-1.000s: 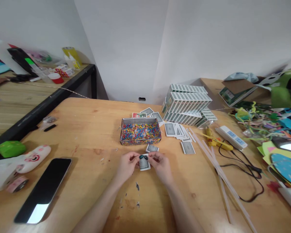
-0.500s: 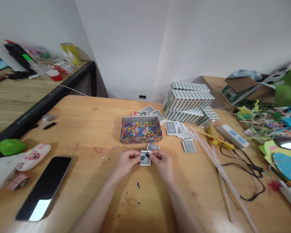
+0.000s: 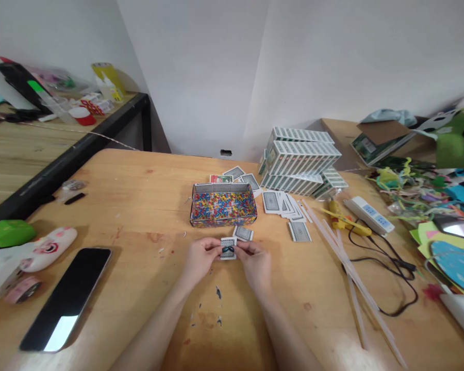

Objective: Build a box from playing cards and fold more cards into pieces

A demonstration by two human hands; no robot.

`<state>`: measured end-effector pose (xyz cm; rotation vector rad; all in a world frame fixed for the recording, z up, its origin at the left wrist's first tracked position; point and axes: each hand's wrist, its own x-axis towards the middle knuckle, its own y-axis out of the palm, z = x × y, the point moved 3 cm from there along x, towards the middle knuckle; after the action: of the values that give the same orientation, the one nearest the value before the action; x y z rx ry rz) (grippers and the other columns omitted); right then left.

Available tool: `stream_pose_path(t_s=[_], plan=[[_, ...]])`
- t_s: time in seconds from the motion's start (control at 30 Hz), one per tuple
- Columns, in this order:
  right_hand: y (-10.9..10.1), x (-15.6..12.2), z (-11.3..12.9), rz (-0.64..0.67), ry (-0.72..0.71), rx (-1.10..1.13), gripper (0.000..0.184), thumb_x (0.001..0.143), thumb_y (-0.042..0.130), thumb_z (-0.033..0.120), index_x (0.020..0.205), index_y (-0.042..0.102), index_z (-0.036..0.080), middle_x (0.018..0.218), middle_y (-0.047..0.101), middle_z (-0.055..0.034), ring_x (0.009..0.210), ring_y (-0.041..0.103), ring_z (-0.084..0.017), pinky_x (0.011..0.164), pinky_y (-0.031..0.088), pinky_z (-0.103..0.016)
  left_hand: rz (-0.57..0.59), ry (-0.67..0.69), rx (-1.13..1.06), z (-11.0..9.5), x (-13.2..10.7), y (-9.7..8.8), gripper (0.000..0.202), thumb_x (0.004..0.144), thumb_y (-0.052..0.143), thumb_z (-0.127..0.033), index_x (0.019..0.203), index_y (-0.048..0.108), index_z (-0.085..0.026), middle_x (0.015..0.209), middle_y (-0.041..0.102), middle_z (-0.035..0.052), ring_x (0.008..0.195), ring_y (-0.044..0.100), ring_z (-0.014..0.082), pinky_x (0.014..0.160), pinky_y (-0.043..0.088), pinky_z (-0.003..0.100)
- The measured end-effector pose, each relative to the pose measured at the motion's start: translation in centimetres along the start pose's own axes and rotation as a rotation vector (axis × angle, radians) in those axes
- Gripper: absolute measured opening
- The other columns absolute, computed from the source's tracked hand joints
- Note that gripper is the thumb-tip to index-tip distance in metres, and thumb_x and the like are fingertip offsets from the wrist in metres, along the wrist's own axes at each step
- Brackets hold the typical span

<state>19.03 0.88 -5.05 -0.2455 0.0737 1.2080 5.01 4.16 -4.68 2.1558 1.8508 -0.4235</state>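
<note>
Between my left hand (image 3: 201, 258) and my right hand (image 3: 255, 260) is a playing card (image 3: 228, 254) with its patterned grey back toward me. Both thumbs, with dark nails, press on its face side by side while the fingers sit behind it. Just beyond lies another playing card (image 3: 243, 233), close to the front of an open box (image 3: 224, 221) covered in multicoloured pattern. More cards (image 3: 282, 203) are fanned out to the right of the box, and a single card (image 3: 300, 232) lies nearer me.
Striped card cartons (image 3: 305, 159) are stacked at the back right. A yellow glue gun (image 3: 344, 219), clear glue sticks (image 3: 348, 273) and a power strip (image 3: 370, 214) lie on the right. A phone (image 3: 64, 304) rests at left. Small dark scraps (image 3: 218, 292) dot the table near my forearms.
My thumbs have come together on the card, which now looks slightly flatter and shorter. The whole view has shifted a little; the box and other cards stay put.
</note>
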Motion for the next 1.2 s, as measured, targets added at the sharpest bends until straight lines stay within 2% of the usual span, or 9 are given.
stream_pose_path(t_s=[0.27, 0.33, 0.47, 0.6, 0.73, 0.97, 1.07, 1.2], plan=[[0.1, 0.1, -0.1, 0.011, 0.05, 0.056, 0.014, 0.06, 0.067, 0.03, 0.068, 0.068, 0.017, 0.068, 0.071, -0.0059, 0.064, 0.066, -0.023, 0.061, 0.05, -0.031, -0.063, 0.021, 0.04, -0.3, -0.3, 0.3, 0.01, 0.064, 0.06, -0.012, 0.069, 0.068, -0.015, 0.069, 0.07, 0.0014, 0.059, 0.063, 0.0145, 0.058, 0.053, 0.025], [0.0, 0.3, -0.1, 0.037, 0.086, 0.103, 0.016, 0.059, 0.067, 0.03, 0.068, 0.067, 0.017, 0.069, 0.071, -0.0062, 0.063, 0.065, -0.023, 0.06, 0.05, -0.031, -0.025, 0.029, 0.019, -0.3, -0.1, 0.1, 0.01, 0.064, 0.061, -0.013, 0.071, 0.068, -0.015, 0.071, 0.07, 0.0019, 0.062, 0.063, 0.0148, 0.06, 0.053, 0.026], [-0.2, 0.5, -0.2, 0.104, 0.155, 0.205, 0.021, 0.057, 0.069, 0.029, 0.073, 0.067, 0.015, 0.069, 0.071, -0.0061, 0.062, 0.065, -0.022, 0.061, 0.05, -0.031, 0.152, -0.04, -0.11, -0.6, 0.0, -0.5, 0.015, 0.061, 0.067, -0.02, 0.075, 0.07, -0.016, 0.078, 0.071, 0.0032, 0.068, 0.064, 0.0154, 0.067, 0.052, 0.027], [-0.2, 0.5, -0.1, 0.157, 0.175, 0.25, 0.025, 0.055, 0.071, 0.029, 0.074, 0.066, 0.015, 0.068, 0.071, -0.0062, 0.061, 0.065, -0.022, 0.061, 0.05, -0.032, 0.194, -0.128, -0.183, -0.6, -0.1, -1.0, 0.021, 0.057, 0.072, -0.024, 0.075, 0.07, -0.014, 0.077, 0.071, 0.0046, 0.069, 0.063, 0.0158, 0.069, 0.051, 0.028], [-0.1, 0.3, -0.1, 0.137, 0.166, 0.256, 0.026, 0.054, 0.072, 0.031, 0.073, 0.065, 0.015, 0.068, 0.071, -0.0064, 0.061, 0.065, -0.022, 0.059, 0.051, -0.032, 0.142, -0.1, -0.154, -0.4, 0.0, -0.7, 0.017, 0.056, 0.071, -0.023, 0.07, 0.069, -0.013, 0.072, 0.07, 0.0037, 0.067, 0.062, 0.0152, 0.067, 0.051, 0.027], [0.0, 0.1, 0.3, 0.109, 0.15, 0.253, 0.025, 0.053, 0.073, 0.033, 0.069, 0.063, 0.015, 0.064, 0.07, -0.0049, 0.058, 0.064, -0.021, 0.058, 0.051, -0.032, -0.007, 0.002, 0.018, 0.6, 0.2, -0.1, 0.009, 0.065, 0.06, -0.022, 0.067, 0.065, -0.014, 0.061, 0.065, 0.0015, 0.055, 0.06, 0.0148, 0.052, 0.049, 0.025], [0.1, -0.1, 0.5, 0.112, 0.136, 0.241, 0.024, 0.054, 0.072, 0.033, 0.068, 0.063, 0.015, 0.063, 0.069, -0.0047, 0.056, 0.063, -0.02, 0.056, 0.05, -0.031, -0.034, 0.049, 0.055, 0.7, 0.1, 0.1, 0.009, 0.066, 0.058, -0.022, 0.064, 0.062, -0.014, 0.055, 0.06, -0.0008, 0.049, 0.055, 0.0125, 0.047, 0.044, 0.022], [0.6, -0.3, 0.6, 0.141, 0.138, 0.273, 0.021, 0.055, 0.072, 0.03, 0.066, 0.062, 0.015, 0.058, 0.066, -0.0018, 0.05, 0.059, -0.015, 0.052, 0.047, -0.026, -0.147, 0.172, 0.125, 0.4, -0.2, 0.1, 0.016, 0.071, 0.053, -0.026, 0.058, 0.053, -0.016, 0.051, 0.048, -0.0044, 0.048, 0.046, 0.0101, 0.046, 0.036, 0.019]])
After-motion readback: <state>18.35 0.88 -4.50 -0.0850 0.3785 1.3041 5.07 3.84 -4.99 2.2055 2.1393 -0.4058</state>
